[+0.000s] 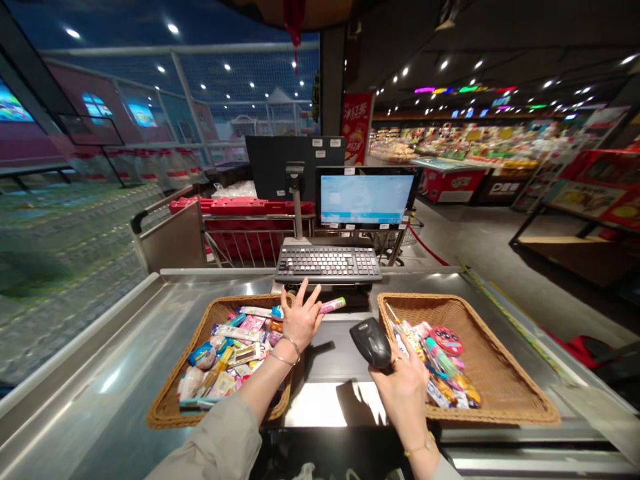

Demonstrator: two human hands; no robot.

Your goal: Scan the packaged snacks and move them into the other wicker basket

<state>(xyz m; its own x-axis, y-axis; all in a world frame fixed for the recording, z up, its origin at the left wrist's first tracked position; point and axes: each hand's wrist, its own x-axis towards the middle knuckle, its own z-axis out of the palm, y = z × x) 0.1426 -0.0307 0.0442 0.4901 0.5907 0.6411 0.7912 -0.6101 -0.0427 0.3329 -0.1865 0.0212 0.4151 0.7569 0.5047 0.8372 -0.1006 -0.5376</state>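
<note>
My left hand (pixel 301 319) is above the right edge of the left wicker basket (pixel 156 412), fingers partly spread. A slim pink-and-green tube-shaped pack (pixel 334 305) sticks out from its right side, held over the counter; the rest is hidden under the hand. That basket holds a heap of small wrapped sweets and toys (pixel 235 357). My right hand (pixel 404 387) is closed on a black handheld barcode scanner (pixel 371 343), its head tilted to the left. Behind that hand, the right wicker basket (pixel 505 373) has several colourful small packs (pixel 447 363) in its left part.
The baskets stand on a metal checkout counter (pixel 115 360). A black keyboard (pixel 327 262) sits at the far edge, with a lit screen (pixel 367 199) and a second monitor's dark back (pixel 280 163) behind it. Beyond are a metal cart (pixel 250 233) and a red freezer (pixel 450 180).
</note>
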